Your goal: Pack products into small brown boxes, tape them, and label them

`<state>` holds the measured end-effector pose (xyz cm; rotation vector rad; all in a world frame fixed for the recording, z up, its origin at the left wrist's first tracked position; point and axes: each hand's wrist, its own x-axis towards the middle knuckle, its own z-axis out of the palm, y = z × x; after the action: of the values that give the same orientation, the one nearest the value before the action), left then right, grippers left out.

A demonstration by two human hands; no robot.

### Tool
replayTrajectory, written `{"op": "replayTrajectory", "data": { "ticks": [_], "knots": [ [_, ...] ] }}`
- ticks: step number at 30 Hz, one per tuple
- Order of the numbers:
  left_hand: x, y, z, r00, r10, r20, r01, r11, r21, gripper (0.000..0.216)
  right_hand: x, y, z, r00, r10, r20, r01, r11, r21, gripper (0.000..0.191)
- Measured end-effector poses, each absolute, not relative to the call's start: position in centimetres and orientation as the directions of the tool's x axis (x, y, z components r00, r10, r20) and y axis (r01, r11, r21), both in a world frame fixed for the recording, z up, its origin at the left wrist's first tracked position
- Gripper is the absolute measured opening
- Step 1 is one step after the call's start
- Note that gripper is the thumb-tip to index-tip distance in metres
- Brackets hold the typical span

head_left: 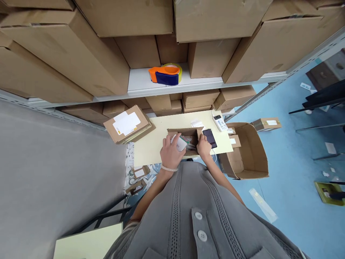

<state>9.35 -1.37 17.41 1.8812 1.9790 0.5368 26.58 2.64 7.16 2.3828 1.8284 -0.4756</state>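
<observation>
An open cardboard box (185, 131) stands on the pale table close to my body, with several small items inside that I cannot make out. My left hand (171, 153) grips a small white carton (180, 143) with a coloured edge, held tilted at the box's opening. Around the right wall of the box my right hand (204, 146) is closed, fingers over the rim. Just right of that hand lies a dark phone (210, 138). Behind the box is a crumpled white paper (197, 123).
Labelled flat cartons (129, 124) are stacked at the table's left end. A white device with a cable (220, 123) sits at the right. An orange tape dispenser (165, 74) rests on the shelf among cardboard boxes. Right of the table stands a large open carton (252, 153).
</observation>
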Motion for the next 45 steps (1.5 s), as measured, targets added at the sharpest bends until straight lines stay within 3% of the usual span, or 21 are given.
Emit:
{"op": "replayTrajectory", "data": {
  "ticks": [9, 16, 23, 27, 33, 39, 45],
  "knots": [
    [8.6, -1.9, 21.1, 0.077, 0.997, 0.018, 0.977, -0.079, 0.2, 0.055, 26.7, 2.0, 7.0, 0.252, 0.915, -0.314, 0.943, -0.304, -0.131, 0.038],
    [8.4, -0.8, 19.4, 0.249, 0.968, -0.006, 0.966, -0.248, 0.076, 0.059, 26.9, 1.7, 6.8, 0.248, 0.923, -0.293, 0.937, -0.305, -0.168, 0.038],
    [13.0, 1.2, 16.3, 0.505, 0.86, -0.067, 0.86, -0.496, 0.116, 0.049, 27.0, 1.4, 7.0, 0.251, 0.928, -0.277, 0.916, -0.32, -0.242, 0.04],
    [15.1, 2.5, 13.5, 0.56, 0.819, -0.125, 0.828, -0.545, 0.133, 0.038, 27.4, 1.2, 6.8, 0.262, 0.929, -0.261, 0.896, -0.334, -0.291, 0.04],
    [17.8, 3.8, 8.9, 0.511, 0.791, -0.336, 0.859, -0.473, 0.195, 0.034, 27.5, 1.0, 6.4, 0.256, 0.922, -0.292, 0.878, -0.348, -0.33, 0.04],
    [19.5, 5.3, 5.8, 0.451, 0.781, -0.432, 0.892, -0.377, 0.249, 0.035, 27.8, 1.0, 6.6, 0.255, 0.916, -0.309, 0.874, -0.355, -0.332, 0.042],
    [16.6, 5.8, 5.7, 0.54, 0.706, -0.458, 0.832, -0.365, 0.418, 0.051, 28.3, 1.0, 6.9, 0.226, 0.918, -0.325, 0.881, -0.335, -0.333, 0.043]
  ]
}}
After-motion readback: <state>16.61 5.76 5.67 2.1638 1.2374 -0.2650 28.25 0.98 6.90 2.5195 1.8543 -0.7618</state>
